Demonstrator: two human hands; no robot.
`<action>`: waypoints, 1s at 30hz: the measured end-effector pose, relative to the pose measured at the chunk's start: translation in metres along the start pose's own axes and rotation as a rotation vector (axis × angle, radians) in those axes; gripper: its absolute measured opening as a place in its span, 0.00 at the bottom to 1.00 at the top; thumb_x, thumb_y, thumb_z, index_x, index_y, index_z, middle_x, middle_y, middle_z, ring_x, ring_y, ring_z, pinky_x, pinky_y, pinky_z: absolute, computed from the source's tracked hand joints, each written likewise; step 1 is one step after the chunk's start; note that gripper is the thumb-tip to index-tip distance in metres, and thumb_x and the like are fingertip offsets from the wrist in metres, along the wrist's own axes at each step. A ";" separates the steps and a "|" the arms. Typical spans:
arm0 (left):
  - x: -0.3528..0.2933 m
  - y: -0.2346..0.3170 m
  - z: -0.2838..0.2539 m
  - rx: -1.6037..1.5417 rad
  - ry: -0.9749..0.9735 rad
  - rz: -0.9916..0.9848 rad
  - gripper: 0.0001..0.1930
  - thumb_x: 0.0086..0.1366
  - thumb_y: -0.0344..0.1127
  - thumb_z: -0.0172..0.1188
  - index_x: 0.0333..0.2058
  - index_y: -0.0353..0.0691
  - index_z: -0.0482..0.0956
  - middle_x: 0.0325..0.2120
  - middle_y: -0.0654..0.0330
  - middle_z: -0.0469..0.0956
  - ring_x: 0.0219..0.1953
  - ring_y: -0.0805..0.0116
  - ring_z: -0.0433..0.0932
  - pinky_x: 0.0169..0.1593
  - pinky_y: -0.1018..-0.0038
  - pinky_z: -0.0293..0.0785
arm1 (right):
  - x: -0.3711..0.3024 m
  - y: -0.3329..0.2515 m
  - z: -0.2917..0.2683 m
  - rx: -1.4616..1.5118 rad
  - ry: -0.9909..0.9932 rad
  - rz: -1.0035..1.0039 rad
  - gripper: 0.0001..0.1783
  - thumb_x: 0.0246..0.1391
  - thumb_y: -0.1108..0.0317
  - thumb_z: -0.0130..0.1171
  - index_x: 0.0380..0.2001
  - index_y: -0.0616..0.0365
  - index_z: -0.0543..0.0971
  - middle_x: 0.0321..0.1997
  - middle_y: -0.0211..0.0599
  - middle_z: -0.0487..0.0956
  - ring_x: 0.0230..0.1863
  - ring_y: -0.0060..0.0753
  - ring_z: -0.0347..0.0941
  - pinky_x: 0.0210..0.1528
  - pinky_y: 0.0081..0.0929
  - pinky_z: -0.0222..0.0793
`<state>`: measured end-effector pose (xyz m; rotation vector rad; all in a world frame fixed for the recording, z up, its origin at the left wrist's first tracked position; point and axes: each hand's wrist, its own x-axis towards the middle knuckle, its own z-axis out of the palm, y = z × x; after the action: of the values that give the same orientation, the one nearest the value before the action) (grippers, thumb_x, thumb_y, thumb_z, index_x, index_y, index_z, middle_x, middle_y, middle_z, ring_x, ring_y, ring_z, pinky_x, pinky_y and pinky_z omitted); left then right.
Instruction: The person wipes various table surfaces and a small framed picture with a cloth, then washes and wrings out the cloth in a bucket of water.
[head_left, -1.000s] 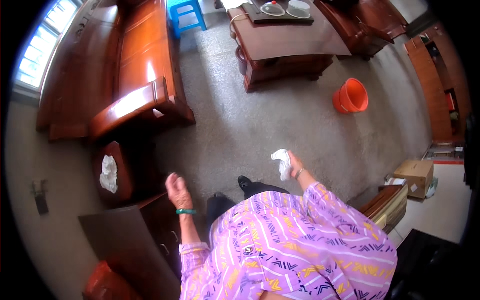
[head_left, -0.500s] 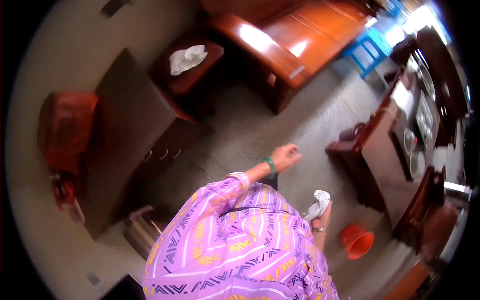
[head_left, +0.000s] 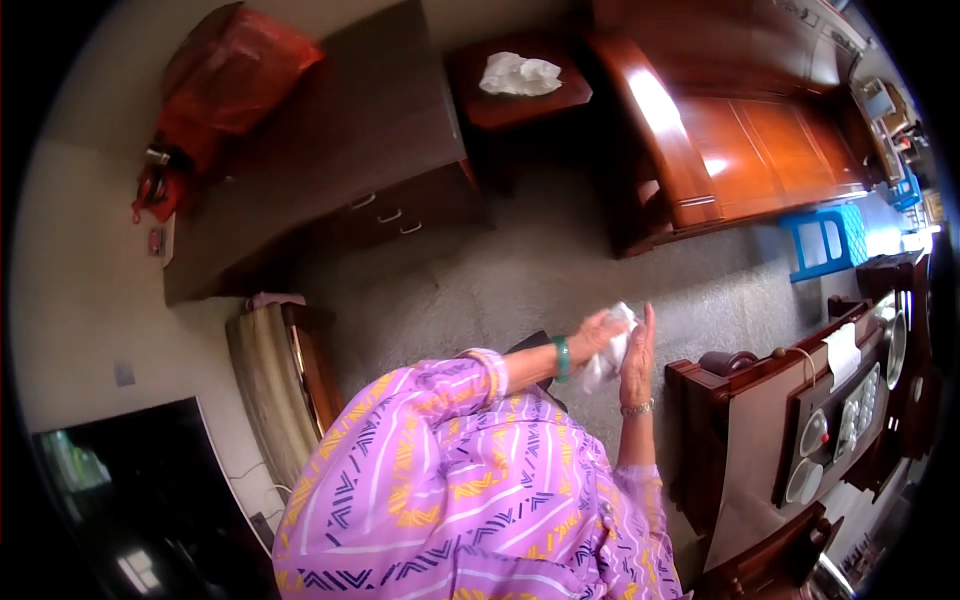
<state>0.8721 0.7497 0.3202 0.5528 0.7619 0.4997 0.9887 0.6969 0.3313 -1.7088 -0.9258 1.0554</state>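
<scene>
Currently, left hand (head_left: 597, 331): fingers are bent against white cloth (head_left: 604, 364); whether it is gripped cannot be told.
Right hand (head_left: 638, 364): held flat, fingers extended.
White cloth: positioned between both hands, above grey floor (head_left: 720, 312).
Right side: a black tray (head_left: 822, 400) is borne by a desk (head_left: 745, 450).
Far side: a crumpled white bundle (head_left: 520, 76) is laid on a low stand (head_left: 500, 112).

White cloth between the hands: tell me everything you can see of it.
The crumpled plain white cloth looks soft and thin, though it could be paper. It is bunched into folds, its lower end blurred, and partly covered by the left hand on one side. The right hand, fingers extended, borders its other side. Behind it shows the dull grey floor.
</scene>
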 end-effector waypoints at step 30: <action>-0.082 0.332 -0.356 1.704 0.898 0.806 0.15 0.51 0.42 0.60 0.36 0.45 0.71 0.39 0.50 0.69 0.37 0.50 0.72 0.37 0.57 0.72 | -0.033 0.088 0.076 -0.013 0.144 0.923 0.17 0.53 0.59 0.53 0.44 0.53 0.67 0.32 0.36 0.73 0.26 0.33 0.73 0.25 0.32 0.69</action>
<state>0.4814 1.0488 0.3569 2.3787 1.7942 0.7666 0.9186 0.6616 0.2392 -2.2411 0.0044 1.4561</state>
